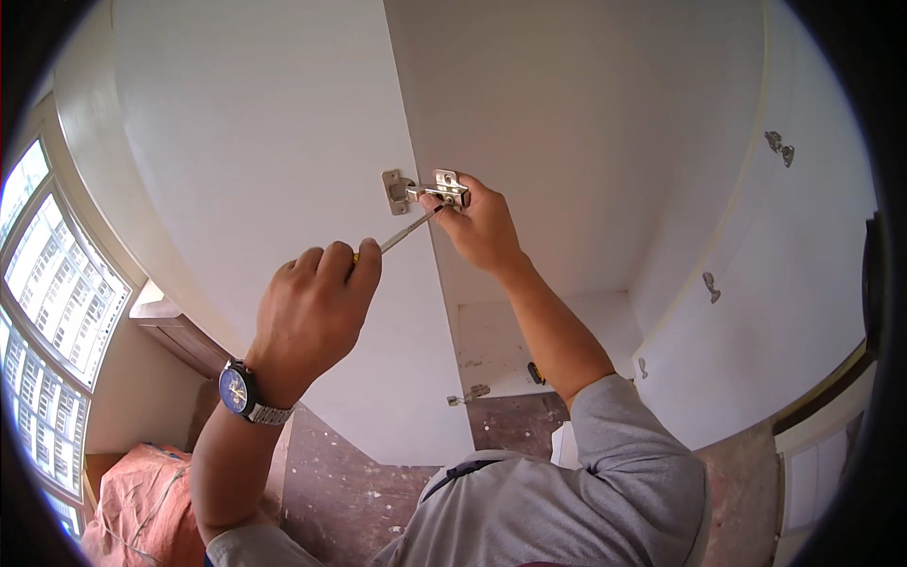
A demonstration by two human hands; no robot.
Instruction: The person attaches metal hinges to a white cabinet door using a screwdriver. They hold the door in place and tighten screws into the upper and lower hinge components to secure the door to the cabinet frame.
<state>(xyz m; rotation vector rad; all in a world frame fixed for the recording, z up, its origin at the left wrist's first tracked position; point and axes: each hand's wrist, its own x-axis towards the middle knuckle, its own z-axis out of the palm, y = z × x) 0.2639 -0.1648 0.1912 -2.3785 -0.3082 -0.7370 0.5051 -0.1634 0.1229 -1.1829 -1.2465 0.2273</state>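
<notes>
A metal cabinet hinge is fixed near the edge of a white door panel, its arm sticking out past that edge. My right hand pinches the hinge's arm and mounting plate between thumb and fingers. My left hand is wrapped round the handle of a screwdriver; only a bit of yellow handle shows. The thin shaft slants up to the right, its tip at the hinge arm by my right thumb. Whether the tip sits in a screw is hidden.
Another hinge is lower on this door. The white door on the right carries hinges. A yellow-and-black object lies inside the cabinet. At lower left are an orange-red sack, a brown wooden piece and a window.
</notes>
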